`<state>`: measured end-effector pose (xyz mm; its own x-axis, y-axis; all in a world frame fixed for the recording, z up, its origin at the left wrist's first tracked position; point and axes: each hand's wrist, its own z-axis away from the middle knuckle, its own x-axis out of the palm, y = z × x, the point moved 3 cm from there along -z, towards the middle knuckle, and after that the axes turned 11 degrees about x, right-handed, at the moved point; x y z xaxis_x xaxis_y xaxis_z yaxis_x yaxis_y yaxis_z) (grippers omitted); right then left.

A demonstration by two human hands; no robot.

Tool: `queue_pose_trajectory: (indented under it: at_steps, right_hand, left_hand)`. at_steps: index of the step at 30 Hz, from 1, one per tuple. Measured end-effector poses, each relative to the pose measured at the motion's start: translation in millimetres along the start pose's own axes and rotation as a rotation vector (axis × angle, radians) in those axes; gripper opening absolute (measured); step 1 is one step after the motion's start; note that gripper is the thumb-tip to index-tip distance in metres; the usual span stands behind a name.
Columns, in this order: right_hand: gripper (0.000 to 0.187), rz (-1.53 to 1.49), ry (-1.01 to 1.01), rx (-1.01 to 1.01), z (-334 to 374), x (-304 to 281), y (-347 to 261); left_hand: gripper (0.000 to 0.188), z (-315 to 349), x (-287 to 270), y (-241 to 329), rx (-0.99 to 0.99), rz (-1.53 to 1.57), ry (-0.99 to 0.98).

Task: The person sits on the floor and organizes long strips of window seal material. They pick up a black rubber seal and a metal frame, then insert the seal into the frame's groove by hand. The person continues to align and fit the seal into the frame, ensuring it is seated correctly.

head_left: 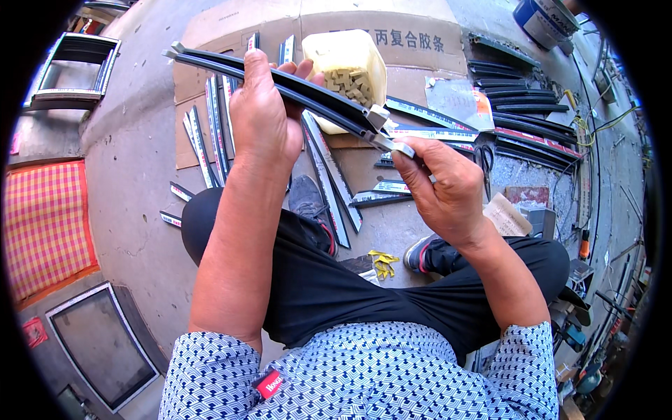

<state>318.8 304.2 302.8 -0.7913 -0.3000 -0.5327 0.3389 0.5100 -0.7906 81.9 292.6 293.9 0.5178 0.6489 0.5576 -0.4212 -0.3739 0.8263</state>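
My left hand [264,119] is wrapped round two long black frame profiles [318,98] held side by side, slanting down to the right. Small light corner connectors [172,53] stick out at their far left end. At the right end, my right hand [451,185] pinches a grey corner connector [393,146] that meets the tip of the nearer profile. Another pale connector [379,116] sits at the tip of the other one. Behind the profiles stands a cut-open cream plastic jug [379,54] with many similar connectors [348,85] inside.
Loose profiles [329,182] lie on the floor and on a flattened cardboard sheet [231,28]. More black profiles [521,98] are stacked at the right, near a blue bucket [544,21]. Finished-looking frames [73,94] and a checked cloth [45,231] are at the left. Yellow scraps [383,264] lie between my feet.
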Motion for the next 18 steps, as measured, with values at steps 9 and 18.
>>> queue_pose_trajectory:
  at_steps: [9, 18]
  right_hand:
    - [0.02, 0.112, 0.011, -0.174, 1.4, 2.1, -1.0]
    - [0.014, 0.205, -0.013, -0.19, 0.6, 4.9, -1.4]
  left_hand:
    - [0.054, 2.1, 1.0, -0.1, 0.001, -0.028, 0.023]
    - [0.053, 6.4, 4.9, -2.1, 0.005, -0.06, -0.013]
